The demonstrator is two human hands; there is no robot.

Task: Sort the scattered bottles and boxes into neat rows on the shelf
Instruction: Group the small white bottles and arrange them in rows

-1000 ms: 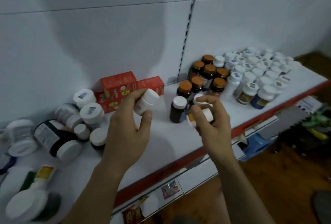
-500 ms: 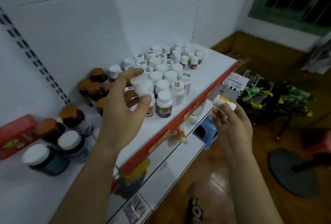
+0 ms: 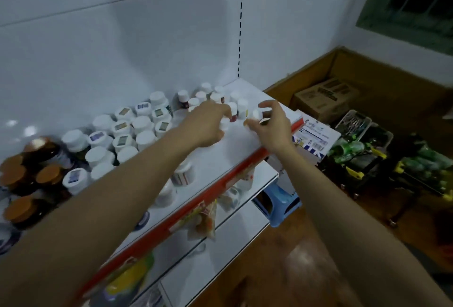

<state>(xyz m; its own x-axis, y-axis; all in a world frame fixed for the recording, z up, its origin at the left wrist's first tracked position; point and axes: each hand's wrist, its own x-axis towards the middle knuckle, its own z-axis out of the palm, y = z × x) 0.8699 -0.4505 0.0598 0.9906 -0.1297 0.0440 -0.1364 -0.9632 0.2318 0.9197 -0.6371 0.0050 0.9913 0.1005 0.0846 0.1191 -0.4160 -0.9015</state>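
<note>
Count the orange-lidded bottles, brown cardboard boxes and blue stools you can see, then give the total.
Orange-lidded bottles: 4
Brown cardboard boxes: 1
Blue stools: 1
Total: 6

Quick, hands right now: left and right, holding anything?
Left hand: at a small white bottle; grip too blurred to tell.
Right hand: pinches a white-capped bottle.

White-capped bottles [image 3: 143, 124], orange-capped brown bottles [image 3: 18, 176], red-edged white shelf [image 3: 220, 159].

Bottle labels [image 3: 183, 177] and the cardboard box [image 3: 326, 97] print are unreadably blurred.
</note>
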